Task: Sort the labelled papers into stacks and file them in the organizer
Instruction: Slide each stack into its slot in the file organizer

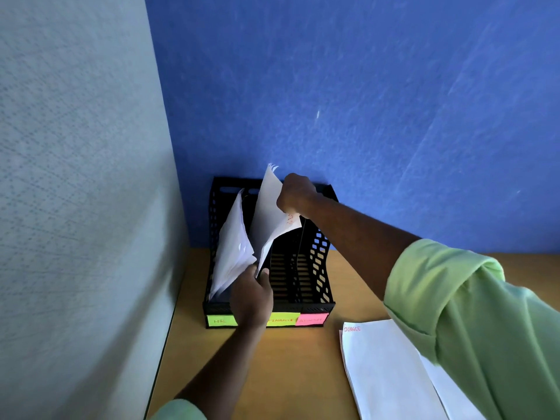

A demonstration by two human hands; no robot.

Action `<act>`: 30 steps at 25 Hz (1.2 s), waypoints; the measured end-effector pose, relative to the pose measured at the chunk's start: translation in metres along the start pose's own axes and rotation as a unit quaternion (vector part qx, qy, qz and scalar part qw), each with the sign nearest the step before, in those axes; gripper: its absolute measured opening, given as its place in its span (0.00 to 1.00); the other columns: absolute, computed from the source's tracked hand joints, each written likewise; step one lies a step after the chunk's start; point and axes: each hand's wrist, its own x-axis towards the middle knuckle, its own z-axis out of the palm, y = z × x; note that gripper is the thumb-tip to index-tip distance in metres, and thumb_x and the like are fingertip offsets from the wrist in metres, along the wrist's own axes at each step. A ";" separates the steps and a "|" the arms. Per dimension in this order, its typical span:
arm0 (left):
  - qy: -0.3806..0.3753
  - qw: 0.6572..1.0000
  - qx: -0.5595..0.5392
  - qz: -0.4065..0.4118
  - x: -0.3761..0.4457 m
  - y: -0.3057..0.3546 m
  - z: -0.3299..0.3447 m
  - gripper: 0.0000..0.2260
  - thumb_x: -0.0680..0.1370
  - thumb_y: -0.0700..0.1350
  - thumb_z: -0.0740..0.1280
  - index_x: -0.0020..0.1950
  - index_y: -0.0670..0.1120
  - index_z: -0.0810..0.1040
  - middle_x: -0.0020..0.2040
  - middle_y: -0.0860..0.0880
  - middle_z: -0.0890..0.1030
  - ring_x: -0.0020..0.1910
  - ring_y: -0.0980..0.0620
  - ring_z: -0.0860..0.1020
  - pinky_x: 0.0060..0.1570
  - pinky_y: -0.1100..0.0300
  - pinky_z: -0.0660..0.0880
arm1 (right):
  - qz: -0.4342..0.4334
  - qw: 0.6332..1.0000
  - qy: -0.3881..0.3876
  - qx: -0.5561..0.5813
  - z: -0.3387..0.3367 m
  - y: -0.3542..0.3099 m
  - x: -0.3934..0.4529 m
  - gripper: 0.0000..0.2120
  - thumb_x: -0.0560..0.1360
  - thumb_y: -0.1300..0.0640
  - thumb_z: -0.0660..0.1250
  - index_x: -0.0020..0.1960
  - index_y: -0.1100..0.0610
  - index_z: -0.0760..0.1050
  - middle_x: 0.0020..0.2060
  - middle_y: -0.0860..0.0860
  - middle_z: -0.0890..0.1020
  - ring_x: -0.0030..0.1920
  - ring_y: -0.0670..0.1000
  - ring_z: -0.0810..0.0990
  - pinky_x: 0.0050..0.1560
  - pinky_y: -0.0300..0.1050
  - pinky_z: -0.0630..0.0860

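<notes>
Finance stack point(391, 371) waits on desk point(288, 374); right hand point(295, 192) pinches sheaf point(269, 216) top, left hand point(251, 295) grips its bottom edge at organizer point(321, 259): best keep edges squared, lower straight into the second slot.

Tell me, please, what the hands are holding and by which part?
Both hold one sheaf of papers over the organizer: the right hand grips its upper edge, the left hand pinches its lower corner.

The left hand point(251, 298) covers the organizer's point(321, 262) front between the green label point(221, 320) and the yellow label point(281, 320). The desk stack of papers point(391, 374) runs under the right sleeve point(472, 322) and off the bottom edge.
</notes>
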 end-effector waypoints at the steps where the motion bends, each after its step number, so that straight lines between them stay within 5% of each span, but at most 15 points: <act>1: 0.002 1.000 0.011 0.009 0.003 -0.001 0.000 0.10 0.79 0.52 0.62 0.45 0.48 0.79 0.40 0.48 0.83 0.43 0.45 0.81 0.37 0.57 0.71 | 0.007 1.000 -0.007 0.009 0.002 -0.001 0.002 0.17 0.74 0.67 0.65 0.62 0.58 0.74 0.38 0.53 0.76 0.55 0.58 0.84 0.42 0.42 0.72; 4: 0.004 0.998 0.059 0.022 0.013 -0.004 0.002 0.13 0.81 0.51 0.60 0.45 0.47 0.80 0.37 0.48 0.83 0.40 0.46 0.81 0.34 0.59 0.67 | 0.013 0.999 -0.021 0.029 0.010 -0.007 0.005 0.06 0.73 0.65 0.66 0.45 0.58 0.70 0.42 0.53 0.78 0.50 0.56 0.83 0.41 0.42 0.74; 9: -0.023 0.997 0.070 0.008 0.020 -0.015 0.012 0.16 0.81 0.51 0.58 0.41 0.47 0.80 0.33 0.51 0.83 0.35 0.52 0.82 0.31 0.60 0.70 | 0.000 0.996 -0.019 0.084 0.023 -0.009 0.012 0.03 0.71 0.61 0.66 0.43 0.59 0.73 0.41 0.54 0.79 0.35 0.52 0.78 0.27 0.39 0.68; 12: -0.045 0.996 0.074 -0.011 0.019 -0.022 0.014 0.16 0.81 0.51 0.58 0.40 0.47 0.80 0.32 0.51 0.83 0.34 0.52 0.82 0.33 0.57 0.75 | 0.015 0.993 -0.029 0.110 0.038 -0.003 0.011 0.05 0.71 0.62 0.66 0.47 0.60 0.76 0.36 0.53 0.78 0.42 0.56 0.82 0.30 0.40 0.70; 14: -0.059 0.996 0.071 -0.018 0.019 -0.028 0.014 0.15 0.80 0.51 0.59 0.39 0.47 0.79 0.31 0.50 0.82 0.33 0.51 0.82 0.36 0.54 0.78 | 0.024 0.993 -0.024 0.115 0.051 0.001 0.007 0.03 0.71 0.62 0.68 0.41 0.59 0.74 0.33 0.52 0.75 0.42 0.56 0.81 0.32 0.40 0.71; 18: -0.058 0.996 0.060 -0.001 0.017 -0.025 0.011 0.15 0.79 0.50 0.63 0.35 0.45 0.72 0.33 0.44 0.82 0.36 0.44 0.82 0.36 0.56 0.73 | 0.040 0.989 0.002 0.143 0.069 0.008 0.003 0.13 0.72 0.60 0.69 0.34 0.55 0.67 0.34 0.50 0.73 0.40 0.55 0.78 0.36 0.43 0.73; 24: -0.053 0.998 0.035 0.008 0.014 -0.026 0.011 0.11 0.75 0.49 0.70 0.48 0.41 0.79 0.44 0.42 0.84 0.47 0.41 0.82 0.46 0.52 0.77 | 0.049 0.981 0.040 0.183 0.083 0.014 -0.007 0.17 0.71 0.44 0.71 0.35 0.55 0.72 0.34 0.49 0.77 0.38 0.54 0.80 0.29 0.39 0.69; 30: -0.060 0.998 -0.016 0.011 -0.008 -0.032 0.004 0.12 0.73 0.50 0.74 0.45 0.45 0.75 0.37 0.47 0.81 0.38 0.46 0.80 0.38 0.57 0.75 | 0.075 0.976 0.059 0.198 0.084 0.042 -0.024 0.31 0.70 0.28 0.65 0.30 0.56 0.71 0.28 0.50 0.78 0.30 0.52 0.78 0.26 0.41 0.65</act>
